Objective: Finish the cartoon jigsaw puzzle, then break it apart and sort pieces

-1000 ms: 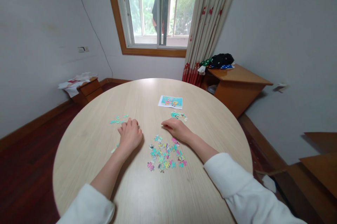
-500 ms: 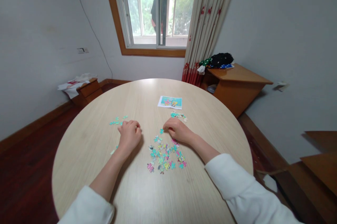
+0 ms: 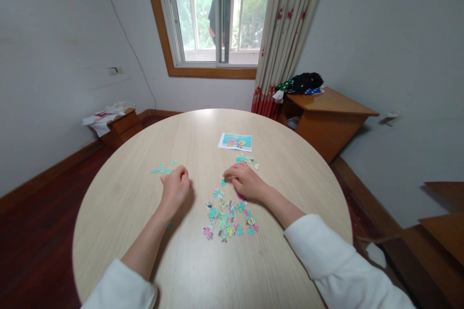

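Note:
Small jigsaw puzzle pieces (image 3: 226, 219) in teal, pink and yellow lie scattered in the middle of the table. My left hand (image 3: 176, 185) is closed above the tabletop, left of this scatter; its fingertips are hidden, so what it holds, if anything, does not show. Just beyond it lies a small group of teal pieces (image 3: 161, 169). Above the scatter's far edge, my right hand (image 3: 246, 181) has its fingers bent together, with a teal puzzle piece (image 3: 223, 182) at the fingertips. Behind that hand is another cluster of pieces (image 3: 247, 159).
A picture card (image 3: 235, 142) with cartoon figures lies farther back on the round wooden table (image 3: 119, 212). One teal piece (image 3: 169, 225) shows beside my left forearm. Past the table stand a wooden desk (image 3: 331, 106) with cloths on it and a curtain (image 3: 286, 33) by the window.
My left hand has shifted slightly left and turned, its fingers now more hidden. My right hand stays nearly where it was. The view has moved a little.

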`<state>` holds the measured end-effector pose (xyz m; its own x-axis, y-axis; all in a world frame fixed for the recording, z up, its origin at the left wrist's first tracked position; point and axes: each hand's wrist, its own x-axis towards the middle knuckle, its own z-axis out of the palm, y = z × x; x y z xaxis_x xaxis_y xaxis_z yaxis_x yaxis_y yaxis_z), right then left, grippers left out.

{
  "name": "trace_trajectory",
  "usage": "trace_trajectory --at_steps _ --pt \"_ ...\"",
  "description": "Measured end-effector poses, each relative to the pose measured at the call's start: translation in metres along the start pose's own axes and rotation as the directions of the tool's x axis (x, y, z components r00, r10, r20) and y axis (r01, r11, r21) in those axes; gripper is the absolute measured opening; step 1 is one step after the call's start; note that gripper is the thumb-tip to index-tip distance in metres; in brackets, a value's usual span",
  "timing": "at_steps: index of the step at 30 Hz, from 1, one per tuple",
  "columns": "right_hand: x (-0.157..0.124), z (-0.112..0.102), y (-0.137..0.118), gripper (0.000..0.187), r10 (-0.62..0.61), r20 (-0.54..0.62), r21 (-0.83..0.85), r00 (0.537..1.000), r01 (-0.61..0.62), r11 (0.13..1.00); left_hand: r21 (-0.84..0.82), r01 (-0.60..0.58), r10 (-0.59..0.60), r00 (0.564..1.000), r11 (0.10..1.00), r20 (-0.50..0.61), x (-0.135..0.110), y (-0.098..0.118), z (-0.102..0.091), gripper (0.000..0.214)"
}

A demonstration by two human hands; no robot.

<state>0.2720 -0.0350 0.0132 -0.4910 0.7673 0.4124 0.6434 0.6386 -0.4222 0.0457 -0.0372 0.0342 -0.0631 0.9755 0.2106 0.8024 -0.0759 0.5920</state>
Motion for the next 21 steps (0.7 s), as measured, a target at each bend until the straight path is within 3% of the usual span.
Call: trace_trajectory --at_steps 10,17,21 --pt "0.0001 -0.0018 -0.0017 0.031 -0.016 0.003 -0.033 1.000 0.016 0.999 0.009 -0.003 0.003 1.000 1.000 0.006 0.0008 -0.0034 0.0029 0.020" --pt "-0.0003 -0.0024 -0.0046 0.029 -0.027 0.092 0.016 0.995 0.026 1.000 0.001 0.000 0.000 1.000 1.000 0.019 0.0007 -0.0035 0.0031 0.021" --pt "-0.0012 -0.0026 -0.0040 0.026 -0.002 0.029 0.047 1.000 0.000 0.999 -0.014 -0.011 0.011 1.000 1.000 0.011 0.0016 -0.0059 0.0046 0.020"
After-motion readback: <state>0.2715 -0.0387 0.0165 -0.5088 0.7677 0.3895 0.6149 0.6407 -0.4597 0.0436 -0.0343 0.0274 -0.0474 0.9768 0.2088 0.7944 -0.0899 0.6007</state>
